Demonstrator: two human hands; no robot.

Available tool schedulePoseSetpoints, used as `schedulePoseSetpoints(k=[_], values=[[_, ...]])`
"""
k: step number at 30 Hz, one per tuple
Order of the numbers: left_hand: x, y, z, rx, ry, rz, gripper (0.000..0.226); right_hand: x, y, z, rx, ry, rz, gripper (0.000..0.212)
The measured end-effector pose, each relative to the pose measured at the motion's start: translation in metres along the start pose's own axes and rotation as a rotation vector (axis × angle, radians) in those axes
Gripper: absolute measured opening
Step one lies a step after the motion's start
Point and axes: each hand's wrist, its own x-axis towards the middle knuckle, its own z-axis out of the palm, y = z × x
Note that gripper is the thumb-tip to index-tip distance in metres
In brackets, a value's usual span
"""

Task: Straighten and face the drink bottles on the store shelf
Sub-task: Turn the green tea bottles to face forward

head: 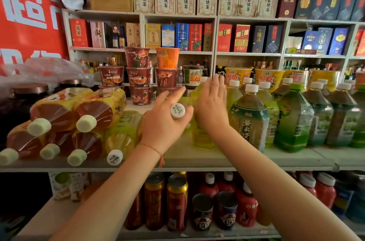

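On the shelf board (217, 158) a yellow-green bottle leans toward me, its white cap (177, 110) poking out between the thumb and fingers of my left hand (166, 124), which grips its neck; its body is mostly hidden. My right hand (212, 106), fingers straight, presses against an upright yellow-green bottle (202, 138). To the right stand upright green tea bottles (250, 122) in rows, labels partly turned. On the left, wrapped amber tea bottles (59, 114) and a yellow-green bottle (120, 142) lie on their sides, caps toward me.
Stacked instant noodle cups (138, 76) stand behind the bottles at the back of the shelf. Boxed liquor (181, 37) fills the shelves above. The lower shelf holds cans (175, 201) and red bottles (246, 207). A red banner (29, 13) hangs at the left.
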Motion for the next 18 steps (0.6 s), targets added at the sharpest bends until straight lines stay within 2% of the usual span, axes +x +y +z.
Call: schedulePoseSetpoints(k=[2, 5, 7, 9, 10, 12, 15, 18], values=[[0.002, 0.005, 0.005, 0.012, -0.095, -0.035, 0.054, -0.011, 0.003, -0.006, 0.032, 0.062, -0.107, 0.064], [0.017, 0.009, 0.000, 0.035, -0.132, -0.102, 0.041, -0.027, 0.014, -0.011, 0.165, 0.066, -0.209, 0.053], [0.032, 0.011, -0.005, 0.112, -0.163, -0.114, 0.033, -0.039, 0.013, -0.015, 0.267, -0.015, -0.261, 0.060], [0.048, 0.014, -0.006, 0.222, -0.169, -0.119, 0.039, -0.047, 0.010, -0.016, 0.347, -0.166, -0.261, 0.079], [0.055, 0.015, -0.006, 0.265, -0.163, -0.125, 0.042, -0.048, 0.009, -0.013, 0.342, -0.201, -0.250, 0.088], [0.065, 0.011, -0.002, 0.285, -0.155, -0.141, 0.048, -0.046, 0.007, -0.005, 0.255, -0.158, -0.234, 0.098], [0.067, -0.004, 0.006, 0.220, -0.178, -0.179, 0.054, -0.042, 0.002, 0.012, 0.082, -0.047, -0.236, 0.095], [0.066, -0.014, 0.014, 0.150, -0.286, -0.187, 0.067, -0.039, 0.002, 0.023, -0.032, -0.004, -0.252, 0.094]])
